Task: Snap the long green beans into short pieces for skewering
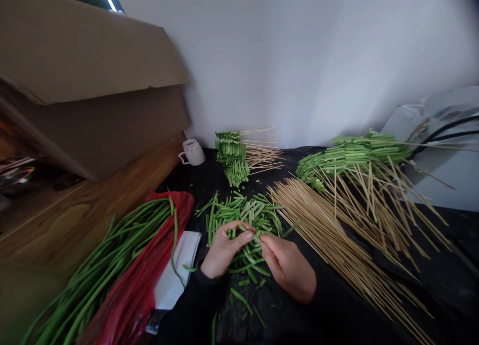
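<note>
My left hand (223, 249) and my right hand (287, 266) meet over a pile of short cut green bean pieces (243, 215) on a black sheet. The left fingers curl round a few bean pieces. The right fingers pinch the end of those same pieces; whether a skewer is among them I cannot make out. Bare bamboo skewers (337, 245) lie fanned out just right of my right hand. Skewers threaded with bean pieces are stacked at the back centre (232, 158) and back right (348, 158).
Long uncut green beans (108, 265) lie on a red plastic bag (138, 285) at the left, beside a white cloth (175, 275). A white mug (192, 152) stands by the wall. A large cardboard box (86, 85) sits on the wooden counter at the left.
</note>
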`<move>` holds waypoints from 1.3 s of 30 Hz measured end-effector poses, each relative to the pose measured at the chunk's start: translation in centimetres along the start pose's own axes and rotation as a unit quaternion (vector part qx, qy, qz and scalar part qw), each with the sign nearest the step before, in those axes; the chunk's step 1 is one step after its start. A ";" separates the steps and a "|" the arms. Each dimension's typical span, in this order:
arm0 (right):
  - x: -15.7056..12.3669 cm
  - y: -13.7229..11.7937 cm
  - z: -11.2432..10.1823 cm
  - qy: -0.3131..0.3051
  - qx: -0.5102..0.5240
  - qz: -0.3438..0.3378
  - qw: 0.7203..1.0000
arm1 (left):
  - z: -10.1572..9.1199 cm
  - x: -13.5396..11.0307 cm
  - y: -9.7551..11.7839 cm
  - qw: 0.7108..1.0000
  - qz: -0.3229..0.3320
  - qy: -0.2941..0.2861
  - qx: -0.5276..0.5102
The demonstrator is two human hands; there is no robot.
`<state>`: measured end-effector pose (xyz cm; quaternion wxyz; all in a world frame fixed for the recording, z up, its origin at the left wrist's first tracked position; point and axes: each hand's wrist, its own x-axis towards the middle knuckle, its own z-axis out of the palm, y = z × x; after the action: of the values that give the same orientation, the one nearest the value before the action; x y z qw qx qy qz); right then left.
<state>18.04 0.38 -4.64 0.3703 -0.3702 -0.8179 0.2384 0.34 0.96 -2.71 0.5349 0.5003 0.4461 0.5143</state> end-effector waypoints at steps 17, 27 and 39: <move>1.2 -0.3 -0.3 -0.029 0.636 0.319 0.702 | 2.0 -1.7 0.1 0.955 0.176 -0.031 0.238; 1.2 -0.3 -1.5 -0.019 0.538 0.246 0.806 | 0.0 1.3 1.1 0.906 -0.071 0.095 -0.406; 1.4 0.4 -2.0 0.024 0.468 0.272 0.840 | -1.9 5.7 2.1 0.957 -0.096 0.163 -0.220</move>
<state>19.10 1.99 -3.10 0.4395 -0.3663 -0.4658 0.6751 -1.30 6.69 -0.63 0.5988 0.2347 0.4488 0.6204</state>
